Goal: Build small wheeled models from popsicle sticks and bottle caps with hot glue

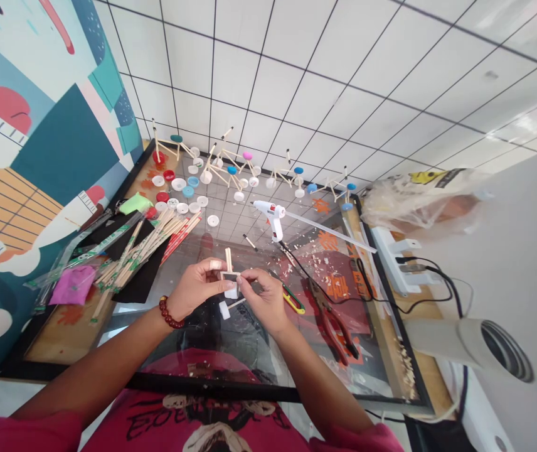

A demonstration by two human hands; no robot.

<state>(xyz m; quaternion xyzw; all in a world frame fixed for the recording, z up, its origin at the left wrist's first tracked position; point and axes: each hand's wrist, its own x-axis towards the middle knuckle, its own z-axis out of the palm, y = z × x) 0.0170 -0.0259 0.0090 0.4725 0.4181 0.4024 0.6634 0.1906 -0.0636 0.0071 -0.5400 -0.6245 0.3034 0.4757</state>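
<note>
In the head view, we find the left hand (202,287) and the right hand (266,298) both closed to a fingertip pinch on a small stick assembly (229,276). It sits between them at the near middle of the glass tabletop (174,339), short sticks pointing away from the wearer; we cannot tell whether it touches the glass. We note a glue gun (272,216) beyond, pliers (337,329) to the right and wooden sticks (132,254) to the left.

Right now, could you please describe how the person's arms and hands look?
The sleeves are short and magenta. The left hand wears a dark red beaded bracelet at the wrist and a pale wrap, perhaps a bandage, on one finger; the right hand shows nothing worn.
</note>
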